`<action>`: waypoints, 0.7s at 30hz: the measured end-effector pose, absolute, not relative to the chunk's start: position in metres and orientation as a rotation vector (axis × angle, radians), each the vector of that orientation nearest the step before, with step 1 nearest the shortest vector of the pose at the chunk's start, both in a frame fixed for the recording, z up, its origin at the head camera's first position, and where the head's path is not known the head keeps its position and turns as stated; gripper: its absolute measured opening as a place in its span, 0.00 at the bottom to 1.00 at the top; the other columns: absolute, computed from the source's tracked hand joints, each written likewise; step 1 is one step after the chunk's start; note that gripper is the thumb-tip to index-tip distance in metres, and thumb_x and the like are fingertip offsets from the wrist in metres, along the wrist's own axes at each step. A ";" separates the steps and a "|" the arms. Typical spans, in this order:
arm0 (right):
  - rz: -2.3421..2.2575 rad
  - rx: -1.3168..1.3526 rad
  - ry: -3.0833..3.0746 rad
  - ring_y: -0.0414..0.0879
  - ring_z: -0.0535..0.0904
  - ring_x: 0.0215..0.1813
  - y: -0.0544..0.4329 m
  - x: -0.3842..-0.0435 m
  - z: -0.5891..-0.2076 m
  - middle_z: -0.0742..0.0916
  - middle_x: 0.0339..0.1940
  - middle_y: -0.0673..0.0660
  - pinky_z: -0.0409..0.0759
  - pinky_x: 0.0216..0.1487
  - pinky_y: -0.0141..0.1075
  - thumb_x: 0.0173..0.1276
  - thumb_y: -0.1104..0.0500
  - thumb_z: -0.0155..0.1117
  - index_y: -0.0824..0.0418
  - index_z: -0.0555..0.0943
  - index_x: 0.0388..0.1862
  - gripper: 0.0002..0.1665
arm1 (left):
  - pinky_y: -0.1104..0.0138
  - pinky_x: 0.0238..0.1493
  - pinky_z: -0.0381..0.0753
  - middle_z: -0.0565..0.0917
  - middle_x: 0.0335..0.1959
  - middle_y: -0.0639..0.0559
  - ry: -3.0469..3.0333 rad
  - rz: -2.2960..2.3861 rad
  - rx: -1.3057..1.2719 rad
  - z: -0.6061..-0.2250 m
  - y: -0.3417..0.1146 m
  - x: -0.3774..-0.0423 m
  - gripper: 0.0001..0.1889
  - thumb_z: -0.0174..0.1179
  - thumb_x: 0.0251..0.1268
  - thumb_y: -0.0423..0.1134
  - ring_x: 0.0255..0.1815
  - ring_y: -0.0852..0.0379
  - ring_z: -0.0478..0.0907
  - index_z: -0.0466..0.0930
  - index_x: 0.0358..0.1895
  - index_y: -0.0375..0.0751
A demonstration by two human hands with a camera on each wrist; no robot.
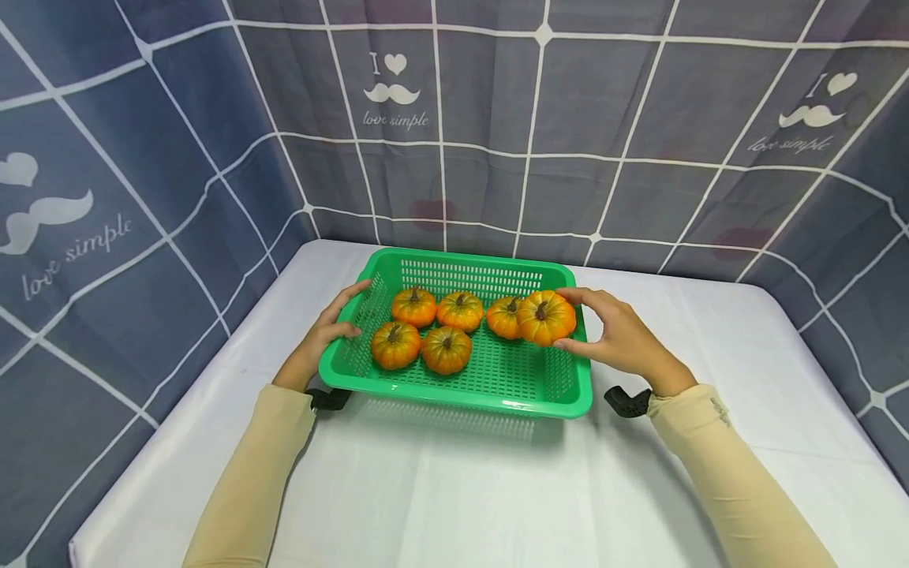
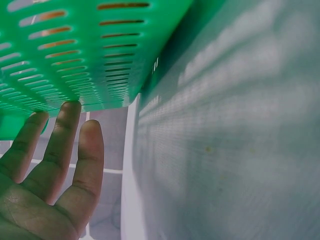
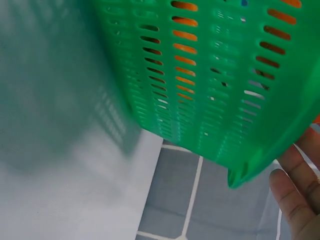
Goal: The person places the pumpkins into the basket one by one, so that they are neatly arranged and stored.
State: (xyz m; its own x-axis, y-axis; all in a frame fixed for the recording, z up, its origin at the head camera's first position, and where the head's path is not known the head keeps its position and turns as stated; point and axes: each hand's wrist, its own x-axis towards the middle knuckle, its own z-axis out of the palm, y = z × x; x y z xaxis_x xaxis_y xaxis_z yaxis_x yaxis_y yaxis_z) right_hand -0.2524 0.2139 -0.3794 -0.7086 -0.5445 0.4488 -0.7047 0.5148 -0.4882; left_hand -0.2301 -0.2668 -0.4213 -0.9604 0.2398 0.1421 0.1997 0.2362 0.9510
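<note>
A green plastic basket [image 1: 454,386] with slotted walls stands on the white-covered table and holds several small orange pumpkins [image 1: 446,351]. My left hand [image 1: 321,339] holds the basket's left rim, thumb over the edge. In the left wrist view three fingers [image 2: 62,135] extend along the outside of the slotted wall. At the right end, my right hand [image 1: 614,331] grips a small pumpkin [image 1: 545,318] between thumb and fingers, above the rim level. This pumpkin partly covers another pumpkin [image 1: 503,317] behind it. In the right wrist view, fingertips [image 3: 282,185] show beside the basket rim.
White cloth covers the table [image 1: 454,489]. Dark grey-blue curtains [image 1: 497,95] with white grid lines hang behind and at both sides. Black wrist mounts [image 1: 628,402] sit under both wrists, the right one close to the basket's corner.
</note>
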 end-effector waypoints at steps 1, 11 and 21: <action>0.968 1.067 -2.538 0.62 0.81 0.64 0.213 -0.252 -0.379 0.87 0.66 0.62 0.75 0.64 0.62 0.58 0.62 0.86 0.65 0.79 0.72 0.43 | 0.34 0.72 0.52 0.44 0.91 0.41 2.440 1.877 0.438 -0.421 -0.267 -0.230 0.48 0.51 0.57 0.29 0.90 0.39 0.33 0.53 0.88 0.36; 0.849 1.179 -2.737 0.63 0.77 0.70 0.200 -0.249 -0.370 0.84 0.70 0.63 0.71 0.72 0.65 0.64 0.53 0.83 0.65 0.78 0.75 0.43 | 0.31 0.77 0.44 0.44 0.91 0.42 2.437 1.886 0.444 -0.421 -0.267 -0.232 0.48 0.51 0.57 0.28 0.90 0.40 0.33 0.53 0.88 0.38; 0.709 1.341 -2.816 0.65 0.75 0.74 0.187 -0.253 -0.365 0.83 0.73 0.63 0.72 0.73 0.63 0.65 0.53 0.82 0.67 0.78 0.75 0.43 | 0.31 0.77 0.44 0.44 0.91 0.42 2.441 1.890 0.447 -0.422 -0.267 -0.232 0.48 0.51 0.56 0.28 0.90 0.40 0.33 0.53 0.88 0.36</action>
